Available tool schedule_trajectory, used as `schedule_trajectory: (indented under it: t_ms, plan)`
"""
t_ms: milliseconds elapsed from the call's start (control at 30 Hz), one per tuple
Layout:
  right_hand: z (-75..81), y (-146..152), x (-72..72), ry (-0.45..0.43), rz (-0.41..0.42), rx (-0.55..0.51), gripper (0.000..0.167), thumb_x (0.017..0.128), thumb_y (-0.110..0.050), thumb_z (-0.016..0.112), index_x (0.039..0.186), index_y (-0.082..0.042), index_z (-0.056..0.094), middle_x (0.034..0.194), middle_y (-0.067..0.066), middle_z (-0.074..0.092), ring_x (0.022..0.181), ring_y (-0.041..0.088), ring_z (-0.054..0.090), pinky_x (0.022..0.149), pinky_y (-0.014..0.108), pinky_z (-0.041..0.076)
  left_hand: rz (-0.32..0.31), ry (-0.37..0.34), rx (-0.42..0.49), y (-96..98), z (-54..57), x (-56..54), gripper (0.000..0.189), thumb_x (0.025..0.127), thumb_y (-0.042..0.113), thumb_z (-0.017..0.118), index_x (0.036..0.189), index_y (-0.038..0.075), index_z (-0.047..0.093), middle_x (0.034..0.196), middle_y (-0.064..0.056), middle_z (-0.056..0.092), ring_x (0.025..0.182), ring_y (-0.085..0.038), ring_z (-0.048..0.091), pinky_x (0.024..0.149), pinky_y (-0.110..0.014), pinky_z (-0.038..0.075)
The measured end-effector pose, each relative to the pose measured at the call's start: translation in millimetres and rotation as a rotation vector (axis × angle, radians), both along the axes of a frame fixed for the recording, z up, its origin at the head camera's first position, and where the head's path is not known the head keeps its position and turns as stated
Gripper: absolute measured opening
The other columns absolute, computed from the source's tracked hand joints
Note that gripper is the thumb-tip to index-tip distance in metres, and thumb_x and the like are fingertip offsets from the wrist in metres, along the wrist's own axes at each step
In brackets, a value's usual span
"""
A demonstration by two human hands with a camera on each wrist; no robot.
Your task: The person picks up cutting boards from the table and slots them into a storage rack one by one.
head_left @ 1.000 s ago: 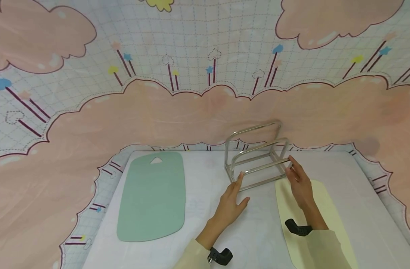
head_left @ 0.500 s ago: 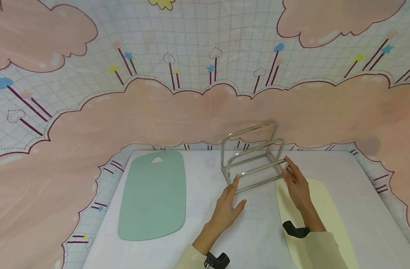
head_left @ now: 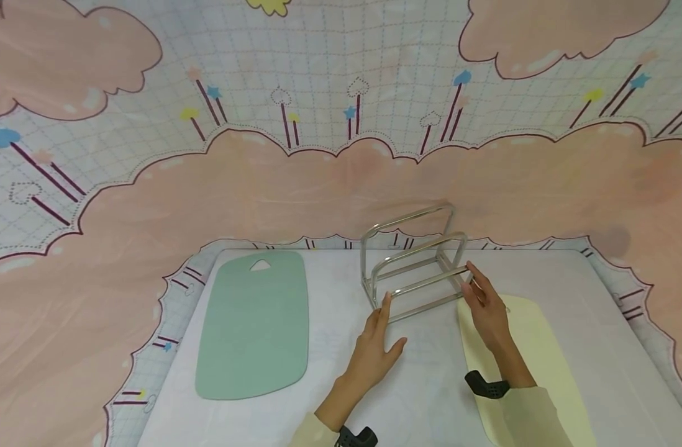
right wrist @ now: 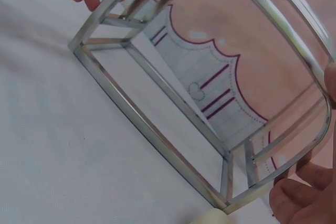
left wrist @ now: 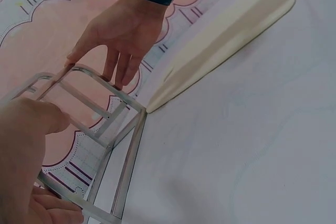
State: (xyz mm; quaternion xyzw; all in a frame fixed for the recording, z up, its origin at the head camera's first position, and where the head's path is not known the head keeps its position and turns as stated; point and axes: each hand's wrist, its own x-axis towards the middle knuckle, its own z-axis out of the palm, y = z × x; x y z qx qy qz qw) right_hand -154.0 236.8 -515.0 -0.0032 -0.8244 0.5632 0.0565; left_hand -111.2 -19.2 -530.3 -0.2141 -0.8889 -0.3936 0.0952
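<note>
A silver metal wire rack (head_left: 413, 273) stands upright near the back of the white table, its bars forming several arches over a rectangular base. My left hand (head_left: 369, 357) touches the near left corner with extended fingers, its thumb spread away from the bars. At the opposite end, my right hand (head_left: 489, 316) rests its fingertips against the near right corner. Seen in the left wrist view, the right hand's fingers (left wrist: 123, 69) hang fairly straight along the end bar. Two cutting boards lie flat: a green one (head_left: 254, 329) to the left and a pale yellow one (head_left: 528, 366) partly beneath my right arm.
Behind the white table (head_left: 341, 335) hangs a patterned cloth (head_left: 296, 192) with peach clouds. The rack stands close to the table's back edge, and its near right corner is beside the yellow board's upper end. Black cameras are strapped to both wrists.
Both hands and the rack have shifted a little to the left and slightly nearer. The two boards have stayed where they were.
</note>
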Motion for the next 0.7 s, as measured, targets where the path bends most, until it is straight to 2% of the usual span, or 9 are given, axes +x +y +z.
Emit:
schedule_trajectory:
  t_ms: [133, 400, 700]
  plan:
    - [0.0, -4, 1.8, -0.014, 0.004, -0.010, 0.054, 0.101, -0.036, 0.047, 0.152, -0.031, 0.027, 0.155, 0.011, 0.023, 0.136, 0.039, 0.031, 0.099, 0.055, 0.036, 0.009, 0.007, -0.001, -5.3, -1.1, 2.9, 0.090, 0.088, 0.019, 0.071, 0.155, 0.015, 0.010, 0.130, -0.029, 0.046, 0.085, -0.039, 0.066, 0.071, -0.043, 0.056]
    - [-1.5, -10, 4.2, -0.008, 0.001, -0.012, 0.053, 0.101, -0.036, 0.049, 0.150, -0.034, 0.031, 0.155, 0.010, 0.024, 0.135, 0.041, 0.031, 0.100, 0.059, 0.034, 0.013, 0.008, 0.017, -13.5, -0.3, 6.7, 0.089, 0.088, 0.017, 0.071, 0.155, 0.013, 0.012, 0.132, -0.031, 0.044, 0.097, -0.043, 0.062, 0.074, -0.046, 0.055]
    - [-1.1, -15, 5.1, 0.014, -0.003, -0.009, 0.052, 0.101, -0.034, 0.049, 0.150, -0.031, 0.032, 0.155, 0.009, 0.024, 0.135, 0.041, 0.031, 0.099, 0.057, 0.036, 0.027, 0.033, 0.029, -16.1, 0.5, 8.0, 0.088, 0.087, 0.017, 0.072, 0.154, 0.013, 0.014, 0.131, -0.031, 0.045, 0.094, -0.044, 0.063, 0.072, -0.044, 0.056]
